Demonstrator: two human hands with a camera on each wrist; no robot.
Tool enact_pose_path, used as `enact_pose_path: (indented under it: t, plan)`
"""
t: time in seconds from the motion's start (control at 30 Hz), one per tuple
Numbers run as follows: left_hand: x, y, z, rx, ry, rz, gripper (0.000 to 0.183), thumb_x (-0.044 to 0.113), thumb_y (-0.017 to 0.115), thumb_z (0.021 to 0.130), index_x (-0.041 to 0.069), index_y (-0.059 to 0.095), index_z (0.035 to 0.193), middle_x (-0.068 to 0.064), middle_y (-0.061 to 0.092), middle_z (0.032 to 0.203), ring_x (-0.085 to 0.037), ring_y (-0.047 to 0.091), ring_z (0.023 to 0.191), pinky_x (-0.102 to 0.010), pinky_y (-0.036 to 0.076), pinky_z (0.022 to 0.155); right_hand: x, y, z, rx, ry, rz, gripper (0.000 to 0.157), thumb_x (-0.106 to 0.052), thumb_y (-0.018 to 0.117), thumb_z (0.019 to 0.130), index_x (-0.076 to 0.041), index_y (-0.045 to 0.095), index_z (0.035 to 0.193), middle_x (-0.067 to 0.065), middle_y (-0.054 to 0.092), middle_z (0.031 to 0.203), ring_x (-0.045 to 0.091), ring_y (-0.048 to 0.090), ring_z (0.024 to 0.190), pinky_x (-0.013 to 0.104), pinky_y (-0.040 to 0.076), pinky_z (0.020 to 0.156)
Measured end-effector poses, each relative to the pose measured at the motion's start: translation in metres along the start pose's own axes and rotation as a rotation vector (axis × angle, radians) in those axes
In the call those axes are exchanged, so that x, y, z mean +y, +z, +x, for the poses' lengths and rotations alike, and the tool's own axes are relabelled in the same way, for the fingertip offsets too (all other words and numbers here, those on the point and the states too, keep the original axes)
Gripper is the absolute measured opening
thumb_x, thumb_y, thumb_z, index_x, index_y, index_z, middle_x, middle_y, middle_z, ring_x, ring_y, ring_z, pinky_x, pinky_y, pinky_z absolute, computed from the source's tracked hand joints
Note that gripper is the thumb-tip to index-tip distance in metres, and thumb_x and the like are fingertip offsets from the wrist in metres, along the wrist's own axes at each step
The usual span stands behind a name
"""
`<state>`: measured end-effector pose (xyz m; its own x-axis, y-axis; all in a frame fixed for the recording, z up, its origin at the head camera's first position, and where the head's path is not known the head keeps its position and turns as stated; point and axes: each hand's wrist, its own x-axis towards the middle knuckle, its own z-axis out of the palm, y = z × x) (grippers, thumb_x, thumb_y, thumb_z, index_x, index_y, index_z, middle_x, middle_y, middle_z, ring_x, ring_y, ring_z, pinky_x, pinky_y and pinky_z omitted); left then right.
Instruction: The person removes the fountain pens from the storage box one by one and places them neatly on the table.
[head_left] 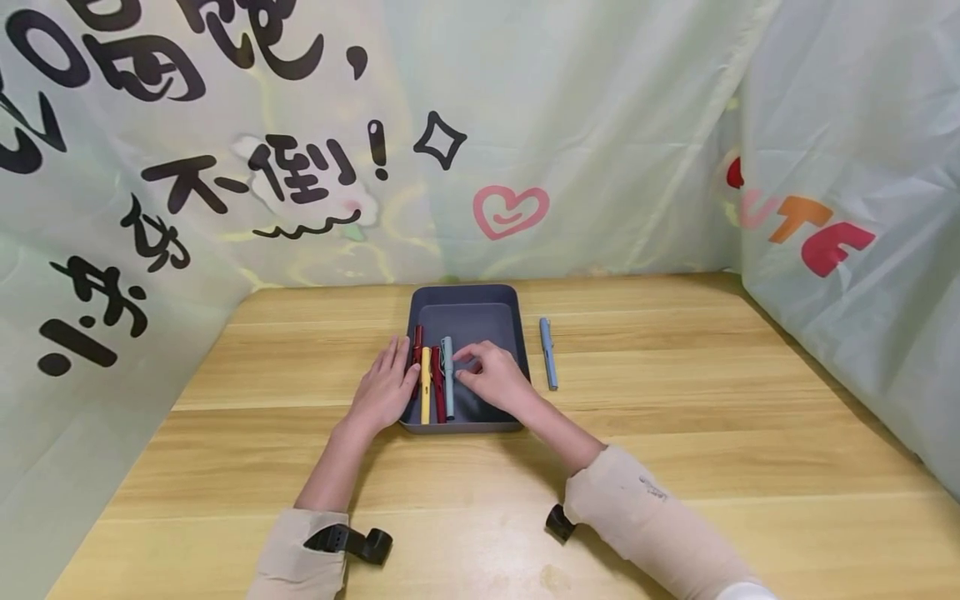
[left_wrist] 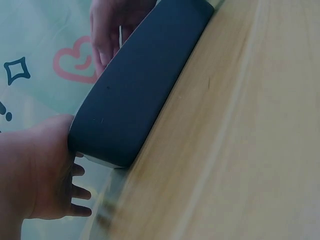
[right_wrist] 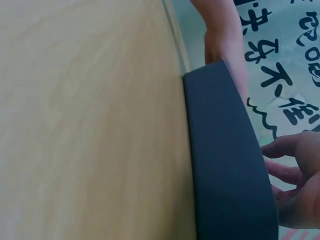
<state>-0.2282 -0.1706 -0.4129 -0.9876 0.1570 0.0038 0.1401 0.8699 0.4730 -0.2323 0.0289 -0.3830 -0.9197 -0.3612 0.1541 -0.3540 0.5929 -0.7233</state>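
A dark grey tray [head_left: 468, 295] holds several capped pens lying side by side in its left half. From the left they are a dark red pen [head_left: 417, 335], a yellow pen [head_left: 426, 387], another dark red pen [head_left: 437, 392] and a grey-blue pen [head_left: 448, 379]. My left hand [head_left: 384, 387] rests over the tray's left rim with its fingers straight, beside the first red pen. Just right of the grey-blue pen is my right hand [head_left: 491, 377], thumb and forefinger bent and apart, fingertips close to the pen. Both wrist views show the tray's outer wall [left_wrist: 135, 90] hiding the pens.
A blue pen [head_left: 549, 354] lies on the wooden table [head_left: 675, 400] to the right of the tray. Printed cloth [head_left: 615, 125] hangs behind the table and along both sides.
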Motion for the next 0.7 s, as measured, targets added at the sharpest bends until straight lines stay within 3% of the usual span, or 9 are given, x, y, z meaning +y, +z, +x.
enact_pose_path:
  t: [0.3, 0.7]
  plan:
    - [-0.001, -0.001, 0.001, -0.026, -0.021, -0.005, 0.058, 0.037, 0.022, 0.101, 0.01, 0.004, 0.149, -0.014, -0.001, 0.152, -0.037, 0.006, 0.135, -0.055, 0.013, 0.104, -0.002, 0.014, 0.004, -0.083, 0.006, 0.003, 0.019, -0.008, 0.064, 0.086, -0.006, 0.067, 0.104, 0.009, 0.057, 0.097, 0.018, 0.057, 0.082, 0.028, 0.048, 0.068]
    - [-0.002, 0.0, 0.002, -0.011, -0.011, 0.0, 0.058, 0.037, 0.022, 0.101, 0.009, 0.006, 0.149, -0.015, 0.001, 0.152, -0.038, 0.008, 0.135, -0.055, 0.015, 0.104, 0.005, 0.023, 0.005, -0.144, 0.017, -0.029, 0.012, -0.01, 0.066, 0.085, -0.011, 0.069, 0.096, 0.001, 0.055, 0.084, 0.015, 0.053, 0.074, 0.028, 0.045, 0.063]
